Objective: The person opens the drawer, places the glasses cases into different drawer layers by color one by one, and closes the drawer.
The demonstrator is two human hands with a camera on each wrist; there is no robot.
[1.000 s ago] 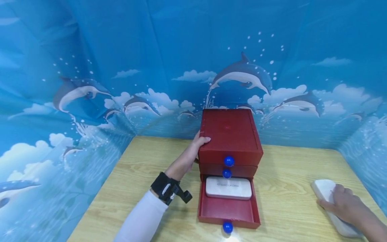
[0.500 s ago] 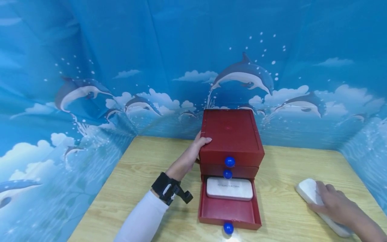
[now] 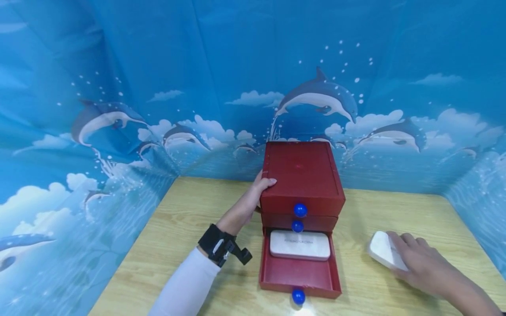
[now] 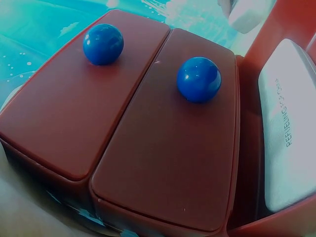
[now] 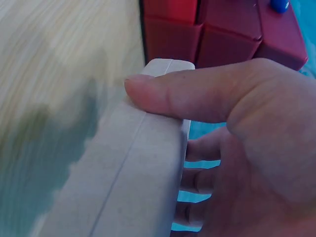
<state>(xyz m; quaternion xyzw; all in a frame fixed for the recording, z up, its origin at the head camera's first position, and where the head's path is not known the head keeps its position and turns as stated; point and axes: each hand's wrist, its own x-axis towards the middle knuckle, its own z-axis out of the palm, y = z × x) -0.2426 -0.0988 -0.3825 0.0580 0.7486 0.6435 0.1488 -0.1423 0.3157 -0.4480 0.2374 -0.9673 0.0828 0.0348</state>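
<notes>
My left hand (image 3: pixel 253 195) grips the left side of a red drawer box (image 3: pixel 302 169), its thumb over the top edge and its fingers hidden behind the side. The box's bottom drawer (image 3: pixel 296 274) is pulled out; the two above are closed. Inside that drawer, toward the back, lies a white case (image 3: pixel 299 245) with printed lettering. To the right of the box, my right hand (image 3: pixel 421 263) holds another white case (image 3: pixel 383 250). In the right wrist view my thumb presses across this case's seamed side (image 5: pixel 143 148), with the other fingers around the far side.
Blue ball knobs (image 3: pixel 299 297) stick out from the drawer fronts. Wood-grain tabletop (image 3: pixel 367 210) lies between the box and my right hand. A blue dolphin-print sheet (image 3: pixel 237 66) stands behind and at both sides of the table.
My right hand has carried its white case leftward across the table, nearer to the drawer box. My left hand, the box and the open drawer have stayed in place.
</notes>
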